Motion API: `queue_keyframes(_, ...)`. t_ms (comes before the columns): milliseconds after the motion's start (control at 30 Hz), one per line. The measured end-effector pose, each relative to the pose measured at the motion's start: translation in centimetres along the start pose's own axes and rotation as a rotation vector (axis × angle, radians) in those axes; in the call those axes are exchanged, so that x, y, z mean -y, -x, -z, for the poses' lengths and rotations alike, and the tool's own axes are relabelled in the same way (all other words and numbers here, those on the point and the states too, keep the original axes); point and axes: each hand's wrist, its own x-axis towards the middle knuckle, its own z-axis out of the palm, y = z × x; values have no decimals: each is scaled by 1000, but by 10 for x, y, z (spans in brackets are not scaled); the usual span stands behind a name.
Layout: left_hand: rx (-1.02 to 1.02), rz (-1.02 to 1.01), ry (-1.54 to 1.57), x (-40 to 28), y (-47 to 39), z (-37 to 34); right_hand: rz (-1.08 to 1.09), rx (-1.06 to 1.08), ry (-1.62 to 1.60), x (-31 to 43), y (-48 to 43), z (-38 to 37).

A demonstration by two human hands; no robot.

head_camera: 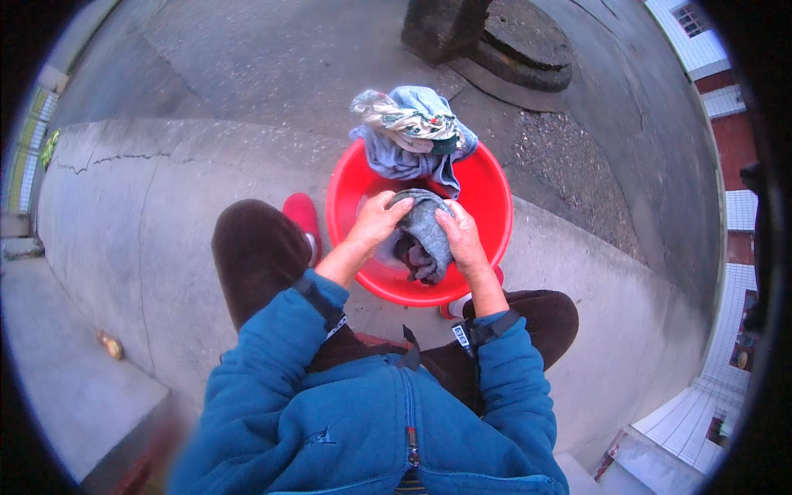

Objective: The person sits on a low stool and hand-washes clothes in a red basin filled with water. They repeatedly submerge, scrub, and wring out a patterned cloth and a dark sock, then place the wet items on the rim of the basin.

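A red plastic basin point(337, 204) stands on the concrete between my feet. Over it, my left hand point(376, 221) and my right hand point(461, 238) grip opposite sides of a grey cloth garment point(427, 216). Darker cloth point(417, 257) hangs or lies just beneath it; whether the two are one piece I cannot tell. Some whitish, cloudy liquid seems to be in the basin, left of the cloth. A bundle of blue-grey cloth point(396, 154) drapes over the far rim, with a twisted cream patterned cloth point(414, 124) on top.
My knees and red shoes point(301, 213) flank the basin. Beyond it, a low edge separates the pale concrete point(185, 185) from darker, cracked paving point(260, 74). A dark stone post point(442, 31) stands on that paving, beside a round stone-like base point(526, 55). Tiled walls rise at the far right.
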Motion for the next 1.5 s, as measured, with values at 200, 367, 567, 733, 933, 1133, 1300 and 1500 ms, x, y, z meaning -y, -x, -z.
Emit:
queue_keyframes(200, -182, -103, 453, 5, -7, 9, -172, 229, 428, 7, 4, 15)
queue_keyframes(367, -264, -89, 562, 15, -15, 13, 372, 65, 443, 0, -1, 14)
queue_keyframes(567, -259, 28, 397, 38, -26, 9, 238, -96, 457, 16, 2, -13)
queue_keyframes(733, -87, 233, 422, 47, -30, 16, 562, 200, 855, 29, 29, -54)
queue_keyframes(933, -320, 203, 412, 65, -8, -27, 354, -228, 990, 4, -3, -45)
queue_keyframes(1133, -137, 315, 303, 51, -18, -12, 676, 30, 909, -17, 7, -46)
queue_keyframes(1300, -226, 233, 334, 69, -5, -24, 406, -171, 861, -11, 0, -37)
queue_keyframes(1500, -97, 214, 298, 70, -12, -11, 531, -104, 794, -11, 4, -43)
